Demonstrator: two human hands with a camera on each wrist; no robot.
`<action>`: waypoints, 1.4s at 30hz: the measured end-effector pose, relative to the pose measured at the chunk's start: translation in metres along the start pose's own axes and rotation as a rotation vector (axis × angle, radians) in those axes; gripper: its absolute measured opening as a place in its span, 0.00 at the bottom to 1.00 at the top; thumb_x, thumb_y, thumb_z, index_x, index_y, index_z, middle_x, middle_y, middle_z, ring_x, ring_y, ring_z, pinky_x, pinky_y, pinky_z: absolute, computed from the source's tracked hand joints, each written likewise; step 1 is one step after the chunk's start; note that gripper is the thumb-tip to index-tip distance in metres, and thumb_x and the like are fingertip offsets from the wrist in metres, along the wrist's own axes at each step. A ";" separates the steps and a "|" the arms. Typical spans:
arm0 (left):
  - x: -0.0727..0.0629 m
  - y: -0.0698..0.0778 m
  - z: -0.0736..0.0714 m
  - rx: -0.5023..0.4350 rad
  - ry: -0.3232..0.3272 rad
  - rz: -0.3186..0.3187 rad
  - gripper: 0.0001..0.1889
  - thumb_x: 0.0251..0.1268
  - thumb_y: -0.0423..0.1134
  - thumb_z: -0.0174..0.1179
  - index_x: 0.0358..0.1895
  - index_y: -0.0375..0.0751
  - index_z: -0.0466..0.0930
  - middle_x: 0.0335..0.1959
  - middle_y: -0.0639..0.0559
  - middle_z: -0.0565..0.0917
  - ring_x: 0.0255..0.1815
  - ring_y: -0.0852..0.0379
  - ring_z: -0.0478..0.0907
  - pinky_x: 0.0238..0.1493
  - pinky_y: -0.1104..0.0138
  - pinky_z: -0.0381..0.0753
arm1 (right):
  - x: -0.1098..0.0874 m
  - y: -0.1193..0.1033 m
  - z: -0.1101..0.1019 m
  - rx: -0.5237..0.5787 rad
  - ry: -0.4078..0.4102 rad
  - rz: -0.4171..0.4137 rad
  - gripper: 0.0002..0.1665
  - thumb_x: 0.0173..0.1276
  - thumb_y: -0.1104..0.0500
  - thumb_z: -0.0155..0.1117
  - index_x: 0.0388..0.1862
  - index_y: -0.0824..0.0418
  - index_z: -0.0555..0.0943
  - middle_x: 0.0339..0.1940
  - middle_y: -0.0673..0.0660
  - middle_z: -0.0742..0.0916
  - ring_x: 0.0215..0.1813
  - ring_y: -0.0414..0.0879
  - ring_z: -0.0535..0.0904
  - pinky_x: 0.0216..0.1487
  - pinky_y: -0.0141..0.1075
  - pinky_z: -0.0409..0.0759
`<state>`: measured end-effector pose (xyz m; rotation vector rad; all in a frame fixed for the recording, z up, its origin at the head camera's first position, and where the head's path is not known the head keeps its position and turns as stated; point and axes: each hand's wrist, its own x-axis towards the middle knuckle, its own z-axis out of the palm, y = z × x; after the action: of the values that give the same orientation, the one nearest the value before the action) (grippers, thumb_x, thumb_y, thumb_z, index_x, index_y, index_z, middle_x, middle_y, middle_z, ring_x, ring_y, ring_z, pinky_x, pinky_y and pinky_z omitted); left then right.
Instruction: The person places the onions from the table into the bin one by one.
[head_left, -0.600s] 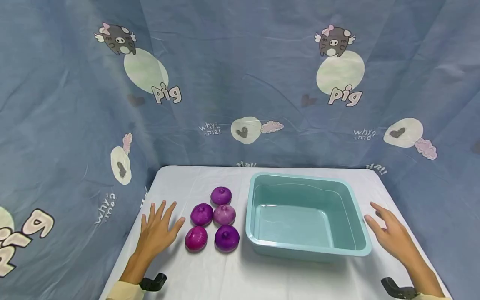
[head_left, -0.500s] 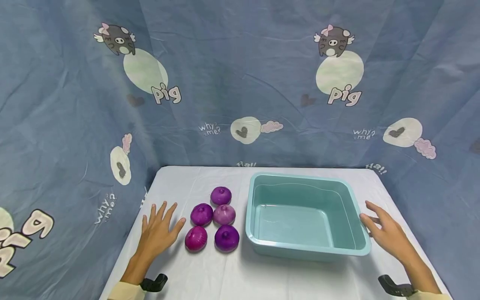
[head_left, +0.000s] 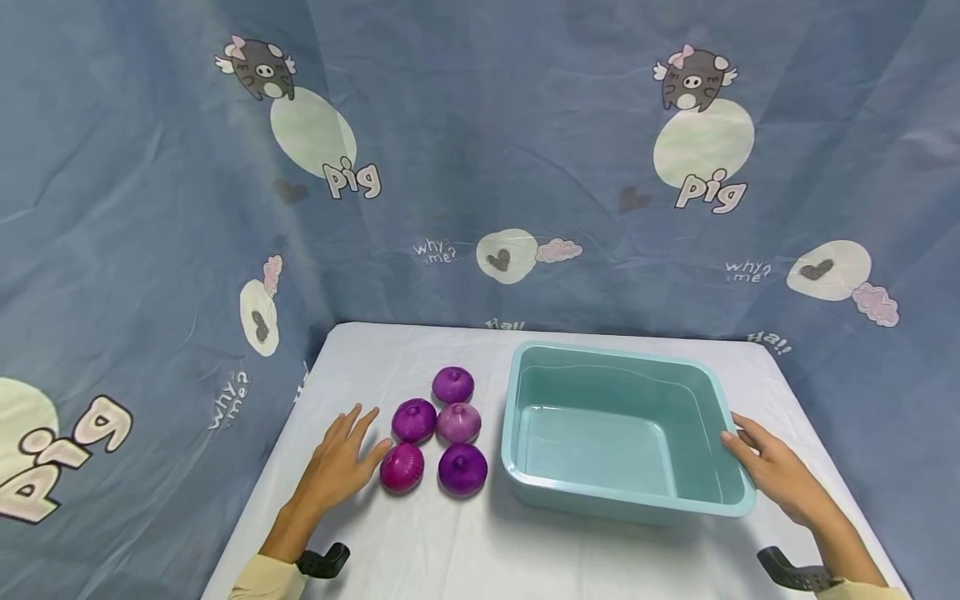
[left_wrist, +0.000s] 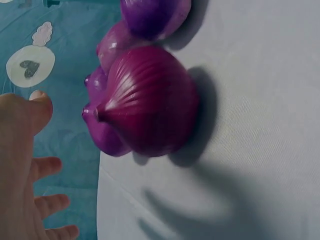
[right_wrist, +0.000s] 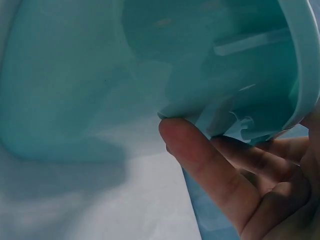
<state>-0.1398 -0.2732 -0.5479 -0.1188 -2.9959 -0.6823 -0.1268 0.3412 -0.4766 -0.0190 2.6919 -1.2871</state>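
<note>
My left hand [head_left: 337, 467] hovers just left of the onions, its fingers spread and nothing in them. Closest to its thumb sits a magenta onion [head_left: 402, 468], which fills the middle of the left wrist view with its tip turned toward the palm. Beside and behind it are several purple onions, among them a dark one [head_left: 462, 470] and a pale one [head_left: 459, 423]. At the right, my right hand [head_left: 787, 479] grips the rim of a teal plastic basin [head_left: 630, 496], thumb on top. In the right wrist view its fingers [right_wrist: 210, 170] curl beneath the rim, against the outer wall.
A white cloth covers the table [head_left: 420, 550]. The basin takes up much of its right half, with nothing inside. Blue printed curtain [head_left: 420, 125] closes off the back and both sides.
My right hand has moved left onto the basin's rim and now holds it. The left hand has shifted slightly toward the magenta onion. The head view has turned a little.
</note>
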 end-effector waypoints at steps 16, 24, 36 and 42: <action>0.028 0.023 0.018 -0.168 -0.046 0.018 0.40 0.66 0.61 0.61 0.76 0.48 0.62 0.76 0.34 0.61 0.75 0.30 0.58 0.65 0.31 0.63 | -0.001 0.002 0.001 -0.024 0.030 0.021 0.42 0.81 0.45 0.47 0.77 0.75 0.54 0.65 0.84 0.72 0.49 0.67 0.85 0.39 0.46 0.87; 0.058 0.025 0.034 -0.196 -0.119 0.003 0.40 0.62 0.53 0.68 0.76 0.54 0.62 0.76 0.36 0.61 0.74 0.29 0.60 0.65 0.31 0.65 | -0.001 0.002 0.003 0.028 0.031 0.016 0.41 0.81 0.45 0.47 0.77 0.74 0.53 0.62 0.83 0.75 0.44 0.58 0.87 0.36 0.44 0.88; 0.068 0.021 0.043 -0.244 -0.152 0.023 0.38 0.56 0.43 0.74 0.71 0.49 0.71 0.72 0.36 0.67 0.71 0.33 0.67 0.66 0.38 0.69 | -0.001 0.004 0.004 0.020 0.054 0.014 0.41 0.81 0.45 0.48 0.77 0.74 0.55 0.63 0.83 0.74 0.45 0.61 0.87 0.37 0.44 0.88; 0.068 0.021 0.041 -0.270 -0.148 0.026 0.38 0.55 0.45 0.74 0.71 0.48 0.71 0.71 0.36 0.68 0.70 0.33 0.68 0.66 0.38 0.69 | -0.002 0.005 0.004 0.023 0.062 0.018 0.41 0.81 0.45 0.48 0.77 0.74 0.55 0.63 0.83 0.74 0.46 0.62 0.87 0.38 0.43 0.88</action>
<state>-0.2077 -0.2323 -0.5696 -0.2307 -3.0143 -1.1195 -0.1244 0.3415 -0.4823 0.0485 2.7223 -1.3345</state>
